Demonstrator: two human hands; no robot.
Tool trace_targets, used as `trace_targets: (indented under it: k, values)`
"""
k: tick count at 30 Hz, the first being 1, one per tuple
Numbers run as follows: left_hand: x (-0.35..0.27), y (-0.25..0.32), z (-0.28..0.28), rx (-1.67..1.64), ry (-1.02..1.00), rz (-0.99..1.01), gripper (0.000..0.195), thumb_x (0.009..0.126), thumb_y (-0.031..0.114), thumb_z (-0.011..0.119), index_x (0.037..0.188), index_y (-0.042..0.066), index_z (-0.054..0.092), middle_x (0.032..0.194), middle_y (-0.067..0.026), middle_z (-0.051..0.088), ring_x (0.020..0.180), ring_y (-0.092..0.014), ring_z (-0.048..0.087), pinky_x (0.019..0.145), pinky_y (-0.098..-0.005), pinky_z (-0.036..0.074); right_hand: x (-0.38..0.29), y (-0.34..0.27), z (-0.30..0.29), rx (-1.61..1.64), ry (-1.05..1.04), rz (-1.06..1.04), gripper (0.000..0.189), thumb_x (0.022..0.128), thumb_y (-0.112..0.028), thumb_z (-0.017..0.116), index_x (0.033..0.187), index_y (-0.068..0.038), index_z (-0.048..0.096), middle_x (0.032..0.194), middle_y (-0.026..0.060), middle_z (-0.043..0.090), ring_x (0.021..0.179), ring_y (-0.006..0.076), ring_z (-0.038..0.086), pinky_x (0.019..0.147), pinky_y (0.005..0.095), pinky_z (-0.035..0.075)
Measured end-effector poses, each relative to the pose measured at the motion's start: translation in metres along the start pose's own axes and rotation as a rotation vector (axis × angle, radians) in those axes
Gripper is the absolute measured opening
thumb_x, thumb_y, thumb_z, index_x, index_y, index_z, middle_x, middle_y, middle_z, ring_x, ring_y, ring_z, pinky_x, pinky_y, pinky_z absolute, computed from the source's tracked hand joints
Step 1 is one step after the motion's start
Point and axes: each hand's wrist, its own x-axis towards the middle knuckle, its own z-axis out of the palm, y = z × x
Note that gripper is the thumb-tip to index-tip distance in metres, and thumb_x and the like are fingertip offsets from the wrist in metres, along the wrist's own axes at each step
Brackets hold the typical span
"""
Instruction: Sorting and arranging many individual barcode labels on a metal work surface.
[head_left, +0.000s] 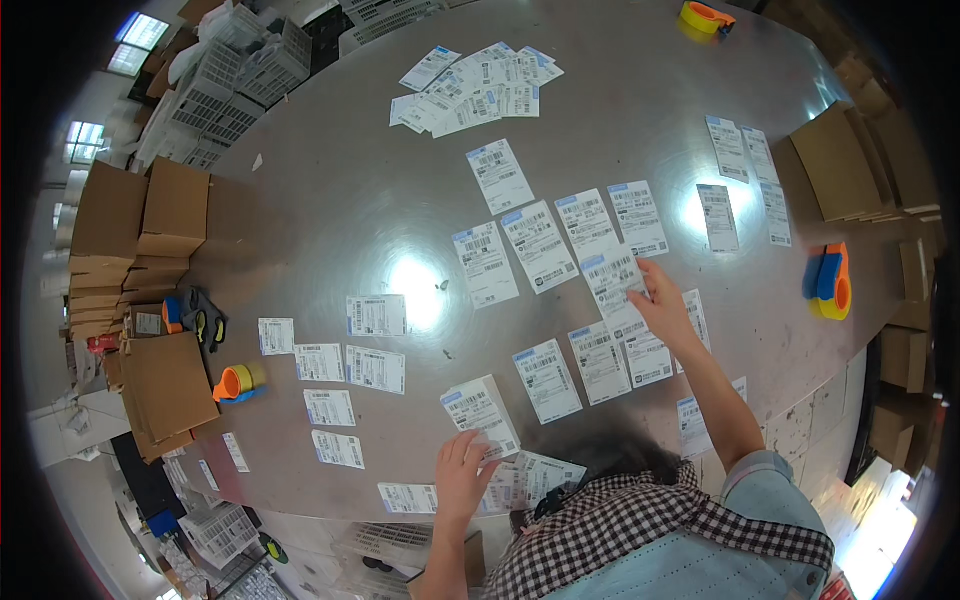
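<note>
Many printed paper labels lie on a metal table. My right hand (660, 300) pinches the right edge of a label (611, 277), which overlaps another label (589, 217) above it. My left hand (465, 465) rests at the lower edge of a thick stack of labels (480, 412); its grip on them is partly hidden. Just below it, more labels (551, 476) lie overlapped near the table edge. Above and below my right hand, single labels stand in loose rows, among them one label (538, 247) and another label (547, 381). A fanned pile of labels (487, 82) lies at the far side.
Tape dispensers sit at the far edge (705, 18), at the right (832, 285) and at the left (238, 382). Flattened cardboard boxes stand at the left (169, 382) and right (840, 165). Dark gloves (204, 315) lie by the left boxes. Further labels (375, 315) are spread at left.
</note>
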Motion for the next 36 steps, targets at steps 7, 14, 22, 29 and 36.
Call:
trace_targets:
  k: [7, 14, 22, 29, 36]
  values:
    - [-0.004, -0.007, 0.001, 0.001, 0.011, 0.036, 0.025, 0.065, 0.009, 0.073, 0.087, 0.006, 0.062, 0.113, -0.0083, 0.057, 0.104, -0.029, 0.052, 0.085, -0.0389, 0.043, 0.047, -0.028, 0.032, -0.238, 0.037, 0.043, 0.035, 0.077, -0.003, 0.061, 0.111, 0.001, 0.051, 0.076, 0.0101, 0.066, 0.072, 0.0138, 0.062, 0.064, 0.0251, 0.047]
    - [-0.002, 0.001, 0.002, 0.006, 0.01, -0.007, 0.026, 0.065, 0.008, 0.072, 0.089, 0.007, 0.062, 0.114, -0.0081, 0.055, 0.105, -0.03, 0.051, 0.087, -0.0399, 0.042, 0.097, -0.016, 0.065, -0.075, -0.058, 0.094, 0.029, 0.073, -0.005, 0.065, 0.1, 0.001, 0.056, 0.078, 0.0117, 0.067, 0.073, 0.0183, 0.064, 0.067, 0.0285, 0.049]
    - [-0.004, -0.001, 0.005, 0.001, 0.017, -0.005, 0.028, 0.064, 0.008, 0.072, 0.09, 0.008, 0.06, 0.114, -0.0079, 0.054, 0.105, -0.03, 0.05, 0.087, -0.0403, 0.041, 0.113, -0.023, 0.076, -0.167, -0.14, 0.135, 0.03, 0.072, -0.007, 0.067, 0.099, 0.001, 0.057, 0.087, 0.0143, 0.065, 0.08, 0.0204, 0.064, 0.069, 0.03, 0.049]
    - [-0.004, 0.0, 0.005, 0.014, 0.019, -0.024, 0.031, 0.065, 0.009, 0.072, 0.093, 0.008, 0.06, 0.113, -0.0078, 0.054, 0.105, -0.03, 0.05, 0.087, -0.0402, 0.041, 0.107, -0.023, 0.095, -0.485, -0.046, 0.014, 0.038, 0.07, -0.01, 0.068, 0.105, -0.004, 0.054, 0.085, 0.0123, 0.061, 0.08, 0.0264, 0.061, 0.07, 0.0347, 0.048]
    - [-0.003, 0.0, 0.006, -0.008, 0.061, 0.025, 0.026, 0.068, 0.01, 0.07, 0.091, 0.009, 0.059, 0.11, -0.0074, 0.055, 0.105, -0.029, 0.051, 0.088, -0.0408, 0.04, 0.082, -0.04, 0.098, -0.788, 0.182, -0.34, 0.054, 0.07, -0.015, 0.07, 0.117, -0.009, 0.045, 0.094, 0.0114, 0.056, 0.081, 0.0276, 0.058, 0.067, 0.0387, 0.047]
